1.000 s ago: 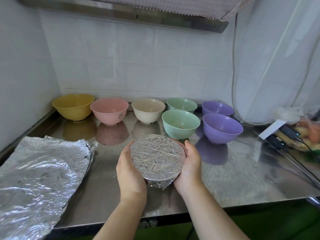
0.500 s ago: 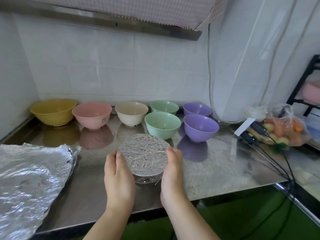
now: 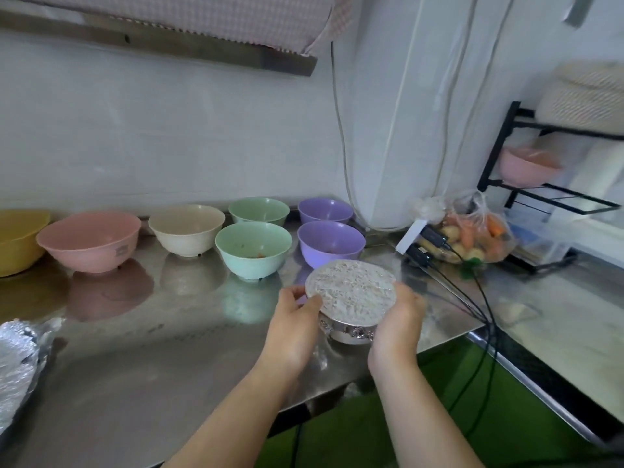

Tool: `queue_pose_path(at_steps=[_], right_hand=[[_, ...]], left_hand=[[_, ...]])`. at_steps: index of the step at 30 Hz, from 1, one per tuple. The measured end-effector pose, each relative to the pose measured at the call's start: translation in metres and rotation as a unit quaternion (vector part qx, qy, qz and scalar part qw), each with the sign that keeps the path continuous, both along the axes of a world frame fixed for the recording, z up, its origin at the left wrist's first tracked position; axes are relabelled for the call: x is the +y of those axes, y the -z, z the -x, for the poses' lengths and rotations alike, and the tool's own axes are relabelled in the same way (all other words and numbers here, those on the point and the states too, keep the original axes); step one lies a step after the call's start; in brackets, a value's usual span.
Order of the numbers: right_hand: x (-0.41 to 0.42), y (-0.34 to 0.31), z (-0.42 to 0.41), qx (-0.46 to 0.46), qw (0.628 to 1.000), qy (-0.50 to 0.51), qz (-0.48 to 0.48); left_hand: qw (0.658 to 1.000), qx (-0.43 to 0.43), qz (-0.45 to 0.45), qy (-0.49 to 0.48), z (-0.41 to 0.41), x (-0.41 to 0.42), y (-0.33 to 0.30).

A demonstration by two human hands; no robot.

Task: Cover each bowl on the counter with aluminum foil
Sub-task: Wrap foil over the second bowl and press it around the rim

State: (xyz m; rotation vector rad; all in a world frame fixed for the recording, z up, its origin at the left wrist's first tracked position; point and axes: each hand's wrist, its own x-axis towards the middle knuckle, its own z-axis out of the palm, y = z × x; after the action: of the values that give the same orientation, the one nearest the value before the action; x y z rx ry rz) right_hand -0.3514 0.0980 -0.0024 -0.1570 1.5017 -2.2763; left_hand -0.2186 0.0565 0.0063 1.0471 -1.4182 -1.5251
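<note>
A foil-covered bowl (image 3: 351, 295) is held just above the steel counter (image 3: 169, 349), in front of the near purple bowl (image 3: 331, 243). My left hand (image 3: 293, 329) grips its left side and my right hand (image 3: 395, 325) cups its right side. Uncovered bowls stand along the wall: yellow (image 3: 18, 239), pink (image 3: 89, 241), cream (image 3: 186, 228), two green (image 3: 253, 248) (image 3: 259, 211) and a far purple bowl (image 3: 325, 211). A crumpled foil sheet (image 3: 17, 363) lies at the left edge.
A bag of vegetables (image 3: 472, 234) and a power strip with black cables (image 3: 425, 244) sit to the right of the bowls. A black wire rack (image 3: 540, 184) stands further right. The counter's front edge runs close under my hands.
Both hands have carried the foil-covered bowl to the right, from the counter's middle to in front of the purple bowls. The view has swung right too.
</note>
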Motion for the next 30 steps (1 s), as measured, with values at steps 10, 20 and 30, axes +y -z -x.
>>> queue_pose_path(at_steps=[10, 20, 30], right_hand=[[-0.020, 0.014, 0.079, -0.012, 0.997, 0.065, -0.025], [-0.031, 0.015, 0.117, -0.002, 0.998, 0.056, -0.029], [-0.020, -0.004, 0.070, 0.330, 0.928, 0.125, -0.121]], left_hand=[[0.991, -0.028, 0.081, 0.102, 0.085, -0.033, 0.011], [0.994, -0.024, -0.006, 0.109, 0.113, -0.056, 0.017], [0.993, -0.041, -0.089, -0.072, 0.100, -0.113, 0.001]])
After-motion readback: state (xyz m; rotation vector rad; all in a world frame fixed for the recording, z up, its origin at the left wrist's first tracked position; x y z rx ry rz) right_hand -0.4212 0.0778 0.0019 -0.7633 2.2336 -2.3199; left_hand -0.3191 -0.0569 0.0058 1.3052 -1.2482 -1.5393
